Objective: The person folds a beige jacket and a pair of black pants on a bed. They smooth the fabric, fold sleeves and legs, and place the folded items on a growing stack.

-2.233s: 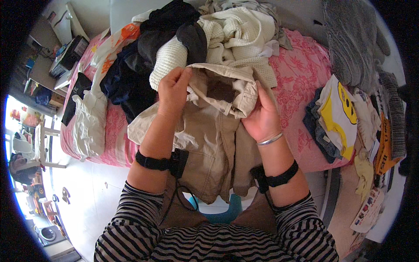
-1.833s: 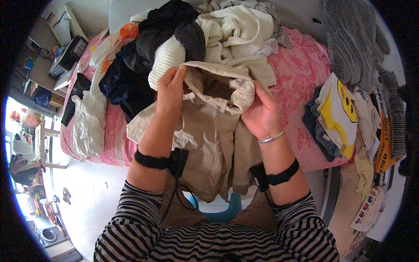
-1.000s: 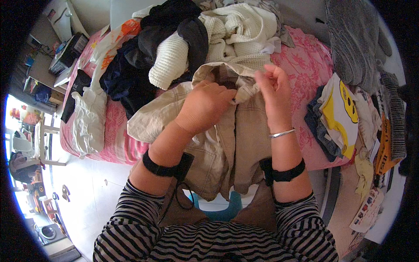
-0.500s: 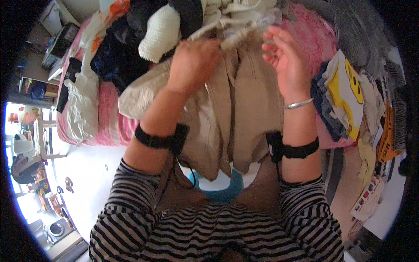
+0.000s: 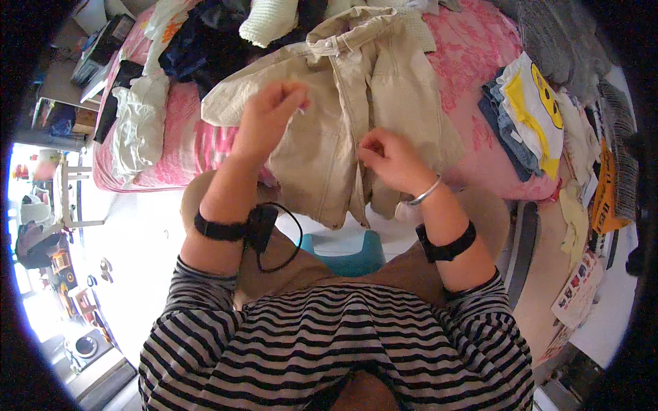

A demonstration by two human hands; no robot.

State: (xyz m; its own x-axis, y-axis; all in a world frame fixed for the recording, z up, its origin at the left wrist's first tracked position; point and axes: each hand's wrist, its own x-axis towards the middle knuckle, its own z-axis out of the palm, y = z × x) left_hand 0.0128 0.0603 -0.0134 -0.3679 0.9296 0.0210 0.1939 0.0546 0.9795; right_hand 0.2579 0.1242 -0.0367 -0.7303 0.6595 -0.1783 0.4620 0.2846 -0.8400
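Jacket [image 5: 312, 147] lay spread on bed [image 5: 476, 113], unfolded | left hand [image 5: 269, 113], right hand [image 5: 399, 163] over it, fingers curled, grip unclear | stack [image 5: 513, 130] right folded, heap [image 5: 205, 48] beyond loose

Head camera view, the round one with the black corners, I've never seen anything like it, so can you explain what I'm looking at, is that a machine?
No machine here: these are a person's own bare hands. A wide fisheye camera on their head looks down, so straight edges bend. The black straps circle their forearms. A beige jacket lies spread over a pink patterned cover. Dark clothes and a white garment lie left, and a white-and-yellow garment right. The left hand is over the jacket's left part, the right hand near its front opening. Both have bent fingers; I can't tell whether either holds anything.
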